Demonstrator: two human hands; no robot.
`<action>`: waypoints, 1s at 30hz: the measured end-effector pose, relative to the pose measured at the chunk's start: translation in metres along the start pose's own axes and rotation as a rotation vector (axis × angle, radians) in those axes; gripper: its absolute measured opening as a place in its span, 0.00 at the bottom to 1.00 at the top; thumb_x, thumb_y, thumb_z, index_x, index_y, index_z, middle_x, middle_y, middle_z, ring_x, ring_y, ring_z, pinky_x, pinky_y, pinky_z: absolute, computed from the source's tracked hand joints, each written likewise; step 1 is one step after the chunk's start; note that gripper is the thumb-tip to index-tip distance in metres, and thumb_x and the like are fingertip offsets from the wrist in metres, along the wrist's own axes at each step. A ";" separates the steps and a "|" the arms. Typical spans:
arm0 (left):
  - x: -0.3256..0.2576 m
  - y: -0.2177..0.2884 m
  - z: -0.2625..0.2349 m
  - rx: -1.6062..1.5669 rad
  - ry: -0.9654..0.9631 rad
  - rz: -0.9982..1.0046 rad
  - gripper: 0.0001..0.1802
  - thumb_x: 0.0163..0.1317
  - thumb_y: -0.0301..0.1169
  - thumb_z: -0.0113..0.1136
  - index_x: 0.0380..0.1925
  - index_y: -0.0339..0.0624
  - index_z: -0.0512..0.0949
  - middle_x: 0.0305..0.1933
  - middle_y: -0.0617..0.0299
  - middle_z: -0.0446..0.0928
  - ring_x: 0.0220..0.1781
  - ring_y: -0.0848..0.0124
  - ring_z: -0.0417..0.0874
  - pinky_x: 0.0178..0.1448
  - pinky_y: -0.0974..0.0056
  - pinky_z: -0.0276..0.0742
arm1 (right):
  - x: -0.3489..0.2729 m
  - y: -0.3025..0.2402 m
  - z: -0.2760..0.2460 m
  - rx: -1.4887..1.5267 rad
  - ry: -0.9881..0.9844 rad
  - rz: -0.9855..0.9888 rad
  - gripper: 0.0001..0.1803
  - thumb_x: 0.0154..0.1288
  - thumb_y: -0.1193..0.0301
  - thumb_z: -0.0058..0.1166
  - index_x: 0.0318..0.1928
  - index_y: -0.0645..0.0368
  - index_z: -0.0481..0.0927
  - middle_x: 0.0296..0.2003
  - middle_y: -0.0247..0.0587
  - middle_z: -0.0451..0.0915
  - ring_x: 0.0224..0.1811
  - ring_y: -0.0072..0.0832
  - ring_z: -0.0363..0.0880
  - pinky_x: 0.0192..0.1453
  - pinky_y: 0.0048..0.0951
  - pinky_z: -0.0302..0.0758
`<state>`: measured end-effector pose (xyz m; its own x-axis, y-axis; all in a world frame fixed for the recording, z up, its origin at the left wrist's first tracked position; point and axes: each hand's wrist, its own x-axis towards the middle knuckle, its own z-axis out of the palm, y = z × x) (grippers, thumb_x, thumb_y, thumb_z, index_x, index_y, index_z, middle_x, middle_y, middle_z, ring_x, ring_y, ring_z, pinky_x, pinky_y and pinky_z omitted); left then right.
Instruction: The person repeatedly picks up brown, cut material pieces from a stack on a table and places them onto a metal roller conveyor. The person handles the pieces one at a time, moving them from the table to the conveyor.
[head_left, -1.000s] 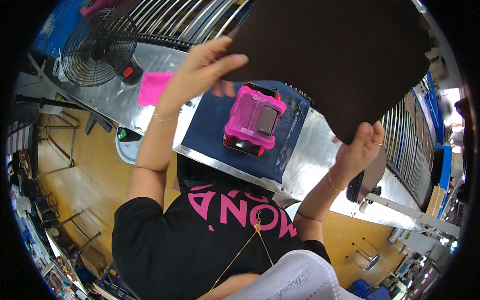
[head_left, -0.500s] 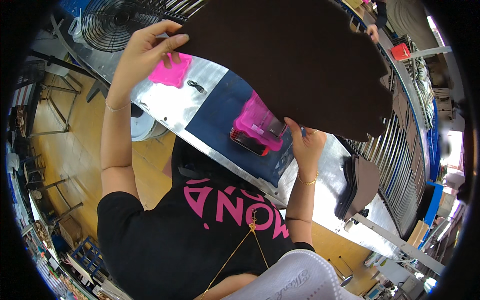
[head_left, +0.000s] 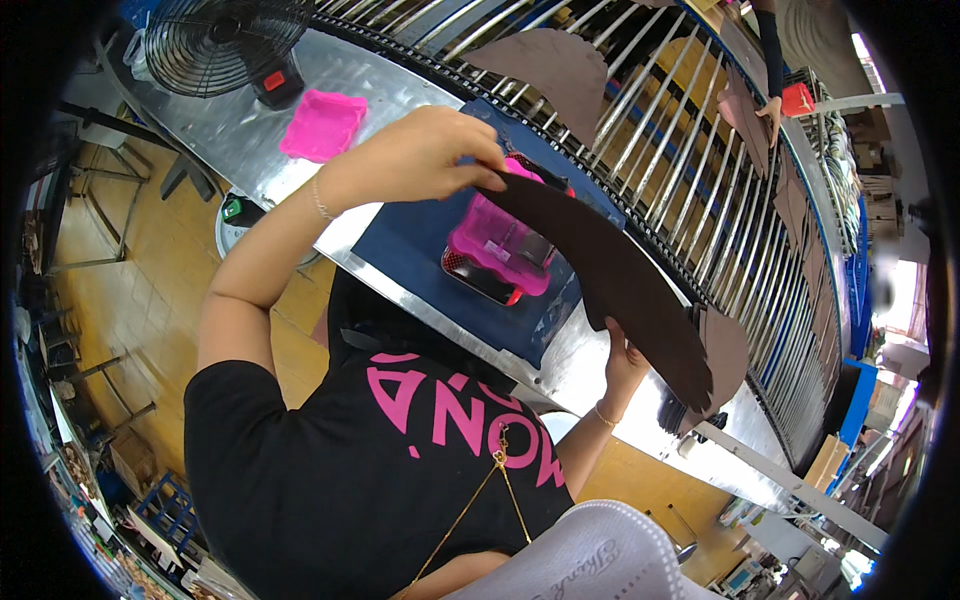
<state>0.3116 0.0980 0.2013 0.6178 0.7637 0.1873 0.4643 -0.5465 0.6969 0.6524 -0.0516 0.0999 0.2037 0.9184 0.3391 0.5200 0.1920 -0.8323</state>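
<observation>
A dark brown flat cut piece (head_left: 620, 265), cloth or leather I cannot tell, stretches between my hands, seen at a slant. My left hand (head_left: 425, 155) pinches its far-left end between thumb and fingers. At its near-right edge, my right hand (head_left: 625, 365) grips with the thumb on top; the fingers are partly hidden beneath. Under the piece, at its right end, lies a stack of similar brown pieces (head_left: 725, 350). A pink scalloped tray (head_left: 490, 245) rests on the blue mat (head_left: 400, 245) below the held piece, over a dark red-edged item.
Beyond the metal table stretches a conveyor of metal rods (head_left: 660, 165), carrying several brown pieces (head_left: 560, 75). Another pink tray (head_left: 323, 126) sits near a black fan (head_left: 225, 45) at the far left. A co-worker's hand (head_left: 770, 115) is beside a red box (head_left: 797, 99).
The brown piece has swung down and right from the far side, uncovering the conveyor. My left hand has moved right and nearer, my right hand nearer to me.
</observation>
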 end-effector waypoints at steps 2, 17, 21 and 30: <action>0.013 0.005 0.008 0.030 -0.054 0.106 0.07 0.52 0.32 0.64 0.29 0.40 0.83 0.27 0.58 0.77 0.32 0.59 0.79 0.36 0.60 0.74 | -0.010 0.005 -0.017 0.064 0.024 0.104 0.08 0.55 0.82 0.62 0.37 0.64 0.83 0.27 0.37 0.80 0.30 0.23 0.71 0.38 0.24 0.69; 0.120 0.078 0.056 -0.493 -0.149 0.231 0.29 0.52 0.49 0.69 0.42 0.35 0.76 0.30 0.58 0.75 0.24 0.76 0.71 0.26 0.70 0.68 | 0.005 -0.071 -0.142 -0.265 0.567 0.180 0.12 0.63 0.73 0.58 0.44 0.69 0.80 0.32 0.35 0.81 0.33 0.16 0.74 0.39 0.17 0.72; 0.166 0.075 0.057 -0.550 -0.127 0.177 0.16 0.60 0.40 0.62 0.34 0.36 0.75 0.13 0.63 0.69 0.13 0.78 0.71 0.18 0.70 0.65 | 0.030 -0.052 -0.148 -0.144 0.470 0.172 0.16 0.65 0.71 0.56 0.50 0.67 0.77 0.39 0.39 0.81 0.39 0.20 0.76 0.45 0.20 0.72; 0.200 -0.110 0.063 -0.971 0.329 -0.300 0.17 0.65 0.24 0.50 0.53 0.35 0.65 0.40 0.53 0.76 0.23 0.70 0.82 0.22 0.70 0.80 | -0.044 0.129 -0.251 -1.121 0.412 0.631 0.20 0.63 0.62 0.54 0.52 0.61 0.77 0.47 0.54 0.78 0.50 0.46 0.76 0.56 0.41 0.70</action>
<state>0.4244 0.2892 0.1184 0.2933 0.9560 -0.0072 -0.2253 0.0764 0.9713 0.9184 -0.1538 0.0879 0.7867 0.5368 0.3050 0.5975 -0.7863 -0.1571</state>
